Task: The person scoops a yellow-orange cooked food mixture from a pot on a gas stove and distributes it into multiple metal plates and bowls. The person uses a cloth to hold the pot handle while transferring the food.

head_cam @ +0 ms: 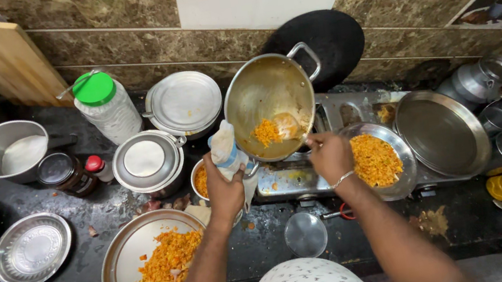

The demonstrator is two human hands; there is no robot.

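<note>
My left hand (pixel 225 188) grips the near handle of a two-handled steel pan (pixel 260 90) through a white and blue cloth (pixel 226 151), holding the pan tipped up on its side. A little orange rice mix (pixel 266 132) clings near its lower rim. My right hand (pixel 329 156) holds a spoon (pixel 292 125) whose bowl is inside the pan by that food. Just right of the pan, a steel plate (pixel 401 168) on the stove carries a heap of the same orange mix. A larger steel plate (pixel 123 259) with more of it lies by my left forearm.
On the dark counter stand a green-capped plastic jar (pixel 106 106), lidded steel pots (pixel 147 163), a pot of white powder (pixel 8 154), a dark jar (pixel 63 172), an empty steel dish (pixel 32 250) and a glass lid (pixel 305 235). Steel vessels (pixel 442 132) crowd the right.
</note>
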